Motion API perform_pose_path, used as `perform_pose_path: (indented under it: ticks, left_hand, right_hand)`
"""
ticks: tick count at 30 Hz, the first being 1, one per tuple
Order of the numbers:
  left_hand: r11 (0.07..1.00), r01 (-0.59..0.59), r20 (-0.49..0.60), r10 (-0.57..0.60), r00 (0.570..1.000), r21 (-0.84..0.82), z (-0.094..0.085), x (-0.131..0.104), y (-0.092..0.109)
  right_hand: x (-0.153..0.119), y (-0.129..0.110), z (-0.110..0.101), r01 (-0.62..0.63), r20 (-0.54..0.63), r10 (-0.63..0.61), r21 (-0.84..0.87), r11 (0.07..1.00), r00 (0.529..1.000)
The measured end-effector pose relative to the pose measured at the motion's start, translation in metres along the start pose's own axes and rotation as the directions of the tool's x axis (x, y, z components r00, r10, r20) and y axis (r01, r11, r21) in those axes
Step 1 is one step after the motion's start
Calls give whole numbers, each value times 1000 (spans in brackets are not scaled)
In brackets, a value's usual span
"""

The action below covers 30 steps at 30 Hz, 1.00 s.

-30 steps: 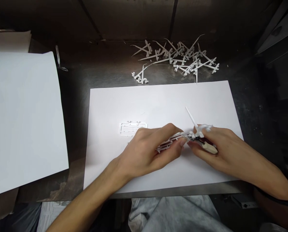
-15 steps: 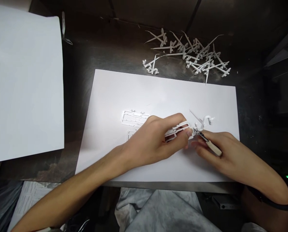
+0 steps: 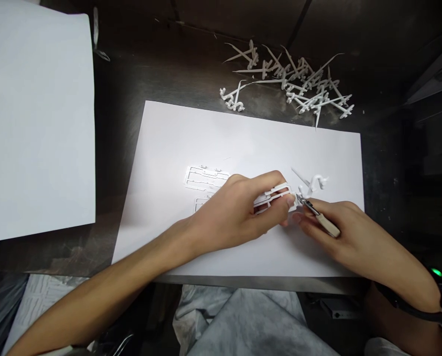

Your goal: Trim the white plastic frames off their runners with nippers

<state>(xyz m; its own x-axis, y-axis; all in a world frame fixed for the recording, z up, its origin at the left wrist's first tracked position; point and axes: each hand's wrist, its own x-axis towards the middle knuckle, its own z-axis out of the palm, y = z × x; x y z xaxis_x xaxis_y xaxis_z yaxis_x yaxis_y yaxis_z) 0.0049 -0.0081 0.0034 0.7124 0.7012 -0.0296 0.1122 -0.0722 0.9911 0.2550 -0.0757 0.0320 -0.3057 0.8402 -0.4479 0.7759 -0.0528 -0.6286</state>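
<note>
Frame (image 3: pixel 269 199): white, thin-barred, pinched in your left hand (image 3: pixel 239 213), thumb against fingers. Your right hand (image 3: pixel 349 230), closed round nippers (image 3: pixel 328 225), sits just beside that pinch. Nearly edge-on a second ago; slots show now.

the left hand (image 3: pixel 239 210) partly hides the held frame (image 3: pixel 271 198) (its left end).

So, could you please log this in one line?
left hand: holds white frame; right hand: holds cream-handled tool; white pile: on table
</note>
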Motion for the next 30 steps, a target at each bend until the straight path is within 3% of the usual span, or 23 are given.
perform_pose_path:
  ticks: [8, 15, 17, 19, 22, 25, 27, 30]
  left_hand:
    - [999, -2, -22, 1, 1000, -34, 0, 2, -4]
    - [985, 42, -71, -55, 996, -166, -1, 5, 2]
    - [980, 2, -163, -35, 986, -199, -7, 3, 10]
    - [989, -57, -315, 11, 949, -137, -21, -3, 20]
    - [983, 30, -476, 61, 878, 182, -51, -19, 36]
    - [877, 192, -404, 2, 915, 440, -77, -33, 41]
    - [849, 225, -283, -94, 955, 478, -86, -36, 37]
    - [830, 234, -113, -205, 972, 506, -87, -29, 26]
  right_hand:
    - [0, 4, 3, -50, -89, 43, -80, 996, 995]
    - [4, 10, -1, -103, -247, 99, -7, 995, 964]
    - [8, 12, 1, -106, -277, 97, -16, 994, 956]
    - [13, 13, 6, -56, -296, 45, -29, 998, 954]
    - [20, 14, 13, 80, -283, -80, -10, 997, 956]
    - [24, 19, 19, 177, -272, -174, -16, 984, 946]
    - [26, 23, 21, 210, -267, -212, -34, 977, 940]
    - [28, 26, 23, 224, -257, -227, -43, 974, 939]
